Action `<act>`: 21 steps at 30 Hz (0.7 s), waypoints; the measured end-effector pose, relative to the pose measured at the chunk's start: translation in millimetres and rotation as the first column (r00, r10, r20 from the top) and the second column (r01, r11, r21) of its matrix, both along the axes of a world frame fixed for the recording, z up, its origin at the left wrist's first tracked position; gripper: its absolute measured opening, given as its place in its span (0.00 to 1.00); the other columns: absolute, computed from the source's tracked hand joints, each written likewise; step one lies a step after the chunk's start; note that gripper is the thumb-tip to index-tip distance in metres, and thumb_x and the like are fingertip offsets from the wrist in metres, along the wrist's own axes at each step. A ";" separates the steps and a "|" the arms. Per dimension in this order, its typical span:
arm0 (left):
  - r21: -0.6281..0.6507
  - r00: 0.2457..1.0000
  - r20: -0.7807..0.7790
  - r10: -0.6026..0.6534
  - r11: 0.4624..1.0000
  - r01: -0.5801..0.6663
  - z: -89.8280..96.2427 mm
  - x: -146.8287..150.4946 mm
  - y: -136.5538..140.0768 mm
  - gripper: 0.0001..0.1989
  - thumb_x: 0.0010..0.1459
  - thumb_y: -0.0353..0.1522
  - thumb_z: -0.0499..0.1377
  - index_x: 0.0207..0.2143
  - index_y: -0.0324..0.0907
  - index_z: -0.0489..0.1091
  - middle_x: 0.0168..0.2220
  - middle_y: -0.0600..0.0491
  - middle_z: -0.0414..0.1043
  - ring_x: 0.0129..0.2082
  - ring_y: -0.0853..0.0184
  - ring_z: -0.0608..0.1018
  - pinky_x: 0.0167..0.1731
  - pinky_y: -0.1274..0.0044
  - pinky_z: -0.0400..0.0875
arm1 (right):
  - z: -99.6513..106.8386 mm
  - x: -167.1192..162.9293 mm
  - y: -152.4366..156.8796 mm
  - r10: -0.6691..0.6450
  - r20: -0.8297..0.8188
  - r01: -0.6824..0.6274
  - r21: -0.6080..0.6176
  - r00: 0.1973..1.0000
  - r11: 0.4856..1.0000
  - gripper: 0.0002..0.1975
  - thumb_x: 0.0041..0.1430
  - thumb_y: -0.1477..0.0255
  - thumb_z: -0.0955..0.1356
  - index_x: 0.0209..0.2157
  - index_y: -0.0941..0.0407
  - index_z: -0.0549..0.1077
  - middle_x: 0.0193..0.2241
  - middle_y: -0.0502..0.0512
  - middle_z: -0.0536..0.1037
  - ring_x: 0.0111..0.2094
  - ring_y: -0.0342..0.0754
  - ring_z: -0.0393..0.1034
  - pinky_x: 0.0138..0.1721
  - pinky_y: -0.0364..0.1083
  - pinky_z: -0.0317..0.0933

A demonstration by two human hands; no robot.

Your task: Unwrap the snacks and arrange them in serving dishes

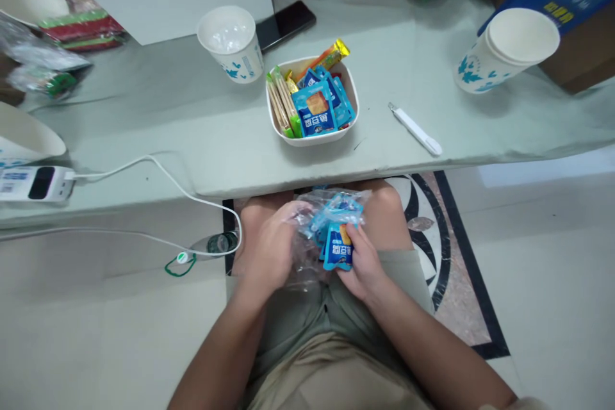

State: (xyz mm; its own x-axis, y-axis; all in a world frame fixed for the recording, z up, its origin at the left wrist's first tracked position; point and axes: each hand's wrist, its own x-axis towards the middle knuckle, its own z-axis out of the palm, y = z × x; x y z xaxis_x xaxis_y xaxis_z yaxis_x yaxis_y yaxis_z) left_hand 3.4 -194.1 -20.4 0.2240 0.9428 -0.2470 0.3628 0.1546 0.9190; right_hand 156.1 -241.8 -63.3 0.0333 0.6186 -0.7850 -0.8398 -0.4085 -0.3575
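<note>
Plastic, thin and clear, made the bag (307, 262) that sat over the lap (288, 327), just past the front edge of the table (230, 157). The left hand (278, 237) held its side. The right hand (364, 259) gripped a blue snack packet (337, 250), though I could not tell if that packet was in the bag or out. More blue packets (343, 205) showed inside. The bag looked floppy, so a hard tug might have tipped it and dropped packets on the floor (96, 307). The white bowl (312, 141) near the front edge was heaped full, so extra ones could have slid off. The white cable (189, 197) drooped over that edge near the left hand and might have snagged.
</note>
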 end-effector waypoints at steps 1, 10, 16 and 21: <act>-0.067 0.989 0.136 0.060 0.996 -0.051 -0.7 -3.0 2.5 0.18 0.63 0.39 0.50 0.45 0.43 0.76 0.52 0.45 0.80 0.55 0.52 0.79 0.61 0.57 0.70 | 0.1 2.2 1.1 0.012 -0.006 -0.012 0.012 1.000 1.000 0.23 0.43 0.61 0.82 0.39 0.53 0.75 0.31 0.47 0.84 0.29 0.46 0.78 0.33 0.47 0.76; -0.453 0.596 0.627 0.502 0.857 -0.244 23.4 -24.1 24.5 0.15 0.51 0.42 0.56 0.33 0.44 0.77 0.38 0.45 0.82 0.37 0.55 0.84 0.36 0.63 0.82 | 3.9 35.5 6.8 -0.119 0.230 0.077 0.181 0.966 0.980 0.19 0.53 0.57 0.77 0.44 0.47 0.75 0.33 0.45 0.82 0.30 0.46 0.77 0.32 0.47 0.74; -0.474 0.376 0.564 0.735 0.662 -0.581 29.8 -63.7 85.8 0.14 0.43 0.37 0.55 0.34 0.42 0.68 0.30 0.47 0.74 0.35 0.61 0.80 0.27 0.75 0.76 | 40.4 68.1 61.6 -0.146 0.728 -0.185 0.355 0.669 0.916 0.20 0.56 0.55 0.75 0.45 0.50 0.73 0.30 0.46 0.76 0.24 0.42 0.68 0.27 0.43 0.66; -0.196 0.490 0.582 0.650 0.696 -0.691 14.4 -99.3 163.7 0.10 0.55 0.37 0.49 0.37 0.41 0.60 0.33 0.46 0.69 0.45 0.61 0.78 0.53 0.64 0.76 | 69.8 76.8 159.6 -0.196 0.981 -0.665 0.142 -0.007 0.733 0.14 0.65 0.58 0.68 0.42 0.54 0.73 0.35 0.52 0.77 0.37 0.49 0.73 0.42 0.50 0.68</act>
State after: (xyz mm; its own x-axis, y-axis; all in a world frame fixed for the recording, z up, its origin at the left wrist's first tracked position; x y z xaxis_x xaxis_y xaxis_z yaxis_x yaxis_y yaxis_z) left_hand -95.9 -30.5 -6.0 -0.4102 0.8773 -0.2493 -0.4179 0.0621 0.9064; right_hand 232.9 -82.2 6.5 0.1748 0.9582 0.2265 0.5443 0.0976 -0.8332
